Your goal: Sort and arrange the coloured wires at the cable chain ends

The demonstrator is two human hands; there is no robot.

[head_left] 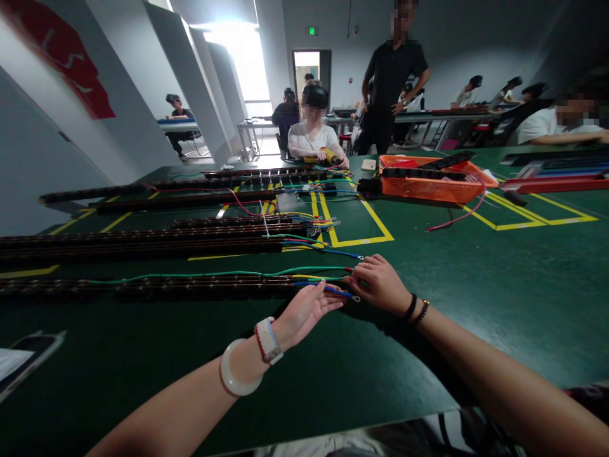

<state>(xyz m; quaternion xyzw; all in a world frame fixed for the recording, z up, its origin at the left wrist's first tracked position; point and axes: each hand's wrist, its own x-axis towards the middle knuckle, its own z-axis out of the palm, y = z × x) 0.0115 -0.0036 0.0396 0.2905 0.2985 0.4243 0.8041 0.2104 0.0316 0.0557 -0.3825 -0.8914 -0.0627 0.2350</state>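
My left hand [309, 312] is turned palm up under the loose ends of a wired black strip [200, 289]. A blue wire [335, 291] with a ring terminal [356, 298] lies across its outstretched fingers, with the thumb over it. My right hand [380, 284] is closed in a pinch at the ends of a long green wire [228, 274] and a yellow-green wire [304, 277]; the fingers hide their tips. The green wire runs left along the strip. Just behind the hands is another blue wire [340, 252] with a ring terminal.
More wired black strips [143, 244] lie behind on the green table [476, 304], marked with yellow tape [364, 241]. An orange basket [428, 189] holds black parts. Across the table a person [311, 136] holds a yellow power tool [328, 155]. Red strips [556, 184] lie far right.
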